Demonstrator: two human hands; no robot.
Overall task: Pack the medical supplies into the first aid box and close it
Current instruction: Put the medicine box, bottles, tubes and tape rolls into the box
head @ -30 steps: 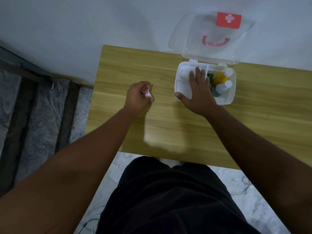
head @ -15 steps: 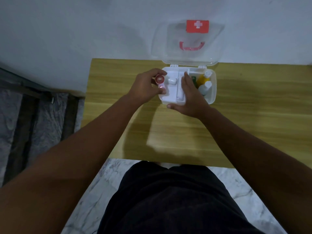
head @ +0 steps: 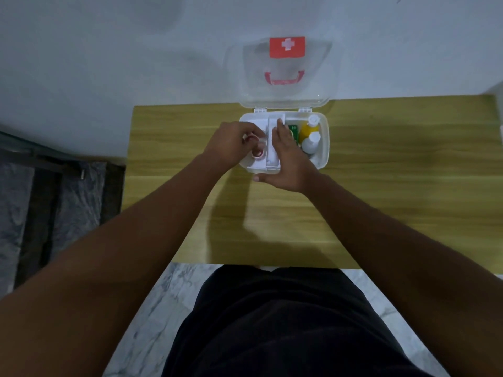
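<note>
A white first aid box (head: 324, 148) sits open at the bench's (head: 381, 200) far edge, its clear lid (head: 283, 85) showing a red label with a white cross (head: 287, 47). The left hand (head: 231, 144) pinches a small red-rimmed roll (head: 258, 153) over the box's left compartment. The right hand (head: 288, 156) lies flat across the middle, fingers (head: 280, 126) extended.

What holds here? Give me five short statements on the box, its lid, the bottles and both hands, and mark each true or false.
1. The lid of the first aid box stands open. True.
2. The yellow bottle lies on the table outside the box. False: it sits inside the box, on its right side.
3. The left hand is at the box's left part, next to a small red-rimmed item. True.
4. The right hand rests on the lid's red handle. False: it rests on the box's front middle.
5. A white bottle sits beside the yellow one. True.
</note>
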